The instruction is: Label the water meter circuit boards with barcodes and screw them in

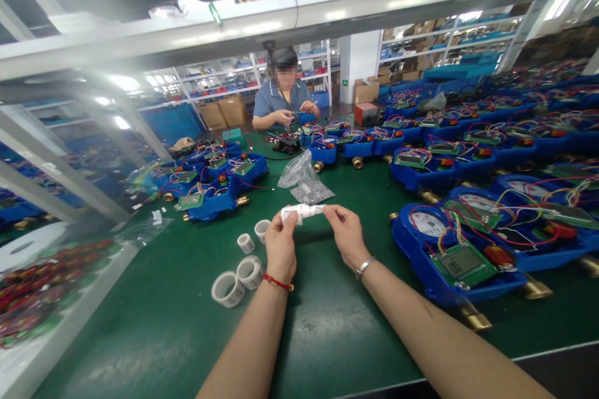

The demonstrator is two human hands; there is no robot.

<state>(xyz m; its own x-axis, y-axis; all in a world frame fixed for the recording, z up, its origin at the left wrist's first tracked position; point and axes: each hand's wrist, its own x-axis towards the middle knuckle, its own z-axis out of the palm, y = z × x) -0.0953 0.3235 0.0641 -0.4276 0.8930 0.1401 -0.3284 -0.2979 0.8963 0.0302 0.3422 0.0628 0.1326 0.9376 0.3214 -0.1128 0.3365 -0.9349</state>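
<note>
My left hand (281, 248) is closed on a small roll of white printed labels (291, 212), held just above the green tabletop. From it a short strip of labels (312, 209) runs to the right, its end pinched between the thumb and fingers of my right hand (345, 232). Left of my left hand stand several more label rolls: a small one (246, 242), another small one (262, 230) and two wider ones, one of them a thin ring (227, 289). Beyond my hands lies a clear plastic bag (306, 182) with small grey parts.
Blue water meters (456, 243) with circuit boards, wires and brass fittings fill the right side; more meters (215, 190) stand at left. A white tray (70, 318) holds wired parts. Overhead runs a shelf (299, 15). Across the table sits a co-worker (281, 96).
</note>
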